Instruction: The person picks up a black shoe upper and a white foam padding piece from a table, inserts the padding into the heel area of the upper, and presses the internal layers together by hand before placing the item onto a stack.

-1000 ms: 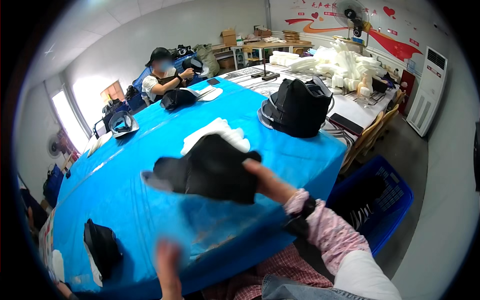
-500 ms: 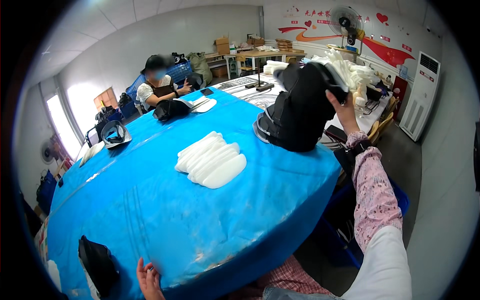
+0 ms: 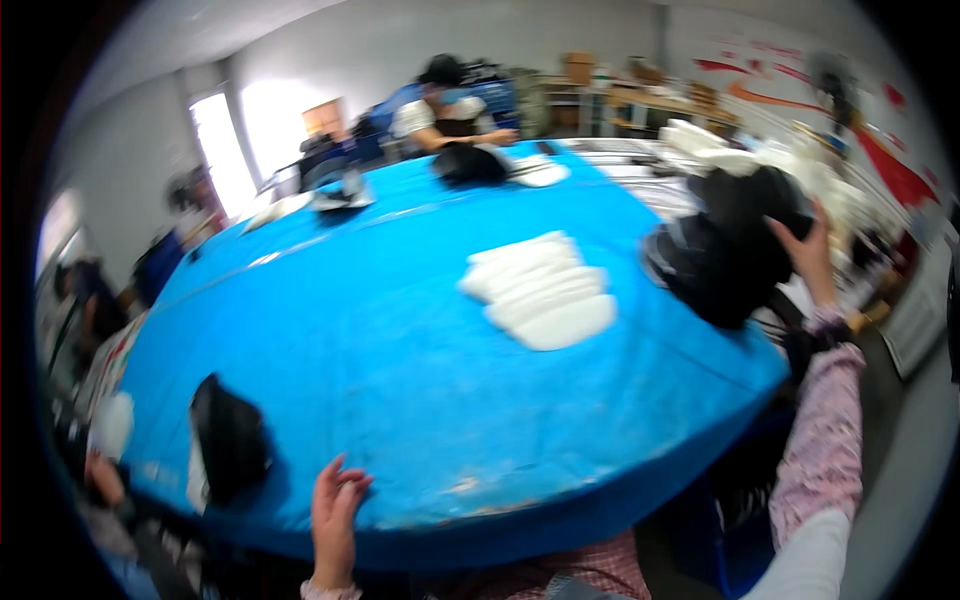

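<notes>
At the table's right side stands a stack of black caps (image 3: 715,265) with their brims toward the left. My right hand (image 3: 812,258) grips the top black cap (image 3: 775,195) from its right side; the thumb shows and the other fingers are partly hidden and blurred. My left hand (image 3: 338,505) is over the near edge of the blue-covered table (image 3: 400,400), fingers stretched out, holding nothing. A fanned pile of white oval pads (image 3: 545,288) lies between my hands, farther in. Left of my left hand sits another black cap (image 3: 228,440) with a pale edge.
A person (image 3: 450,110) sits across the table behind a black cap (image 3: 470,163) and white pads (image 3: 541,172). At the far left lies a cap (image 3: 342,195). Another person's hand (image 3: 105,478) shows at the left edge. Heaped white pieces (image 3: 825,185) stand beyond the stack.
The view has swung left, so things appear farther right. My right hand stays at the stack's top cap, which sits lower against the stack. My left hand shows more fully, over the table.
</notes>
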A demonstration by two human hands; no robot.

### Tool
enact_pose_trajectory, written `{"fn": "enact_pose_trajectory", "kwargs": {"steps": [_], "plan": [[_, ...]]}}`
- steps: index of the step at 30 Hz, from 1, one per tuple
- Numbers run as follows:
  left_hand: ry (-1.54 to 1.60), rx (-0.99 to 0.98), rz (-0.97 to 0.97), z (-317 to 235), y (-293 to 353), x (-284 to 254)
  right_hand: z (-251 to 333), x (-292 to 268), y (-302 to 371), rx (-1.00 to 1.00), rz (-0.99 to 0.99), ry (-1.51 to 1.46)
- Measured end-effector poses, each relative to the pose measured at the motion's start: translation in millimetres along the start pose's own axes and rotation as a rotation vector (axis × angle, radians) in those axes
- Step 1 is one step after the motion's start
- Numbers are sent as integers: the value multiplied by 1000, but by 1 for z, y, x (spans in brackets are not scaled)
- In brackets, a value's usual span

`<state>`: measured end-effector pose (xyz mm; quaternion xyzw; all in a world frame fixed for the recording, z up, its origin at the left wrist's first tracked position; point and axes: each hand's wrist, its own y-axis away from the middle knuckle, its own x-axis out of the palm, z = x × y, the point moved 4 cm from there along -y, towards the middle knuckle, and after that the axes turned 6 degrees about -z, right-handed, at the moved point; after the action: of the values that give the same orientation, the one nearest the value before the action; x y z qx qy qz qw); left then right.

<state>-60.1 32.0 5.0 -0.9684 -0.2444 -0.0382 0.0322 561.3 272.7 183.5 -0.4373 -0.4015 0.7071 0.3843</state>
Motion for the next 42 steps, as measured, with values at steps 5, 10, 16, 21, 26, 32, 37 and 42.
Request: {"fn": "enact_pose_trajectory", "kwargs": {"steps": [5,10,16,21,26,32,37,42], "plan": [[47,-19,98,4,2,11,-23,0,2,-29,41,282],[62,8,68,-3,9,5,-26,8,0,34,172,340],[101,167,-108,-23,13,-40,89,-29,69,-409,-74,150],[766,-123,-225,-24,12,-88,220,-17,202,-353,488,-285],[1060,-188,-101,-27,-6,-110,258,8,261,-228,655,-341],[816,-88,-138,-27,-14,-109,270,9,266,-249,711,-372],[489,184,-302,-30,6,-91,276,4,266,-260,684,-375],[173,244,-115,-34,17,-40,293,5,263,-100,836,-607]]}}
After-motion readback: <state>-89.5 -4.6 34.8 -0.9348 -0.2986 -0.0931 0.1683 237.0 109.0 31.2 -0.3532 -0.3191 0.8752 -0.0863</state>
